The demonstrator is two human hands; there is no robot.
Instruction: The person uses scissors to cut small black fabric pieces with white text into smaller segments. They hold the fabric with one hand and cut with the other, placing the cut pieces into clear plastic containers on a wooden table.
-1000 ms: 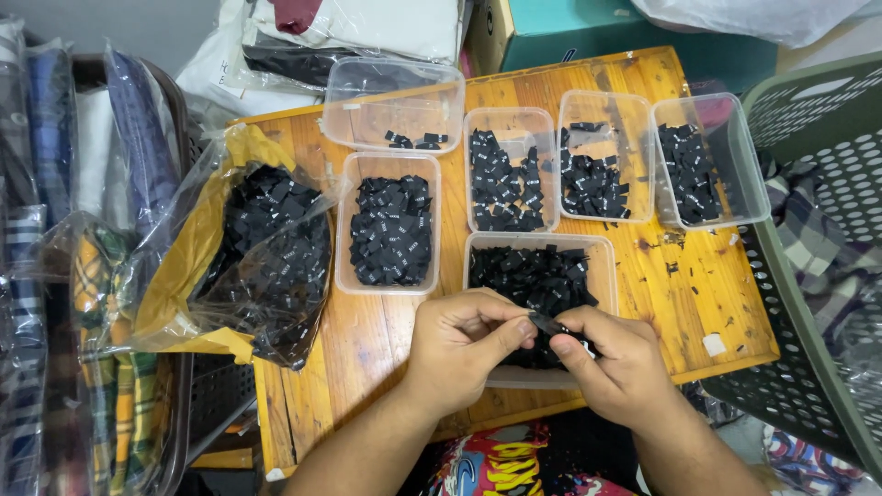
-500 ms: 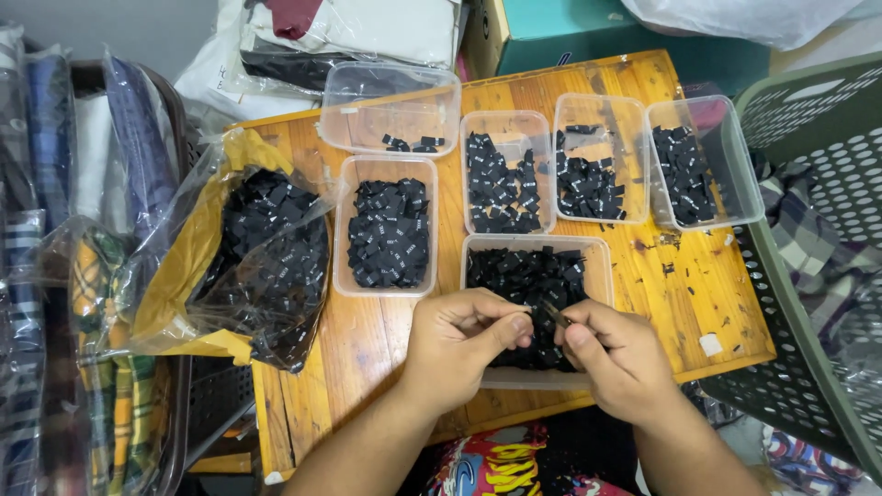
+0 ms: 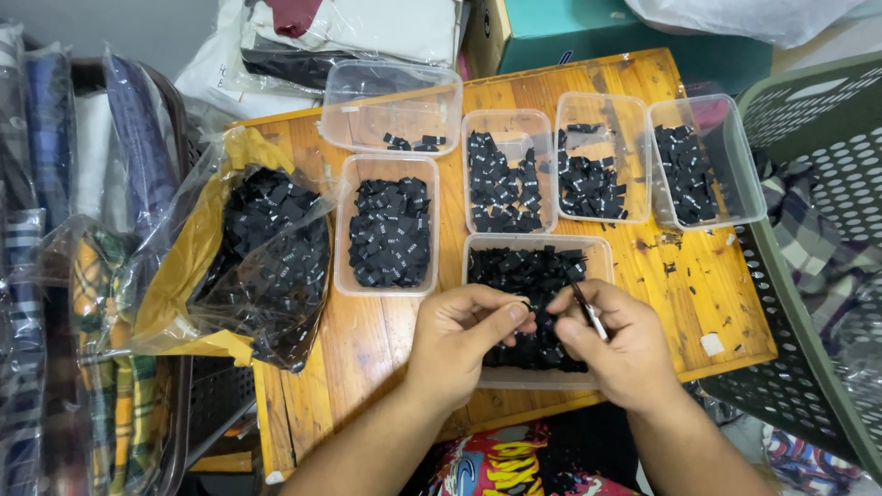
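Low centre of frame, both hands meet over the tub (image 3: 599, 253): right hand (image 3: 617, 354) pinches tweezers (image 3: 588, 312), left hand (image 3: 459, 342) pinches black tags (image 3: 528, 303).

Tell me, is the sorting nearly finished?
Partly. Four clear plastic tubs already hold piles of small black fabric labels. Left hand and right hand, holding thin metal tweezers, work over the nearest tub. The clear plastic bag remains full.

Wooden slatted worktop (image 3: 367, 340) under even light. Green perforated basket (image 3: 808, 276) at right, bagged folded fabrics (image 3: 55, 276) at left. Teal box (image 3: 588, 23) at far side.
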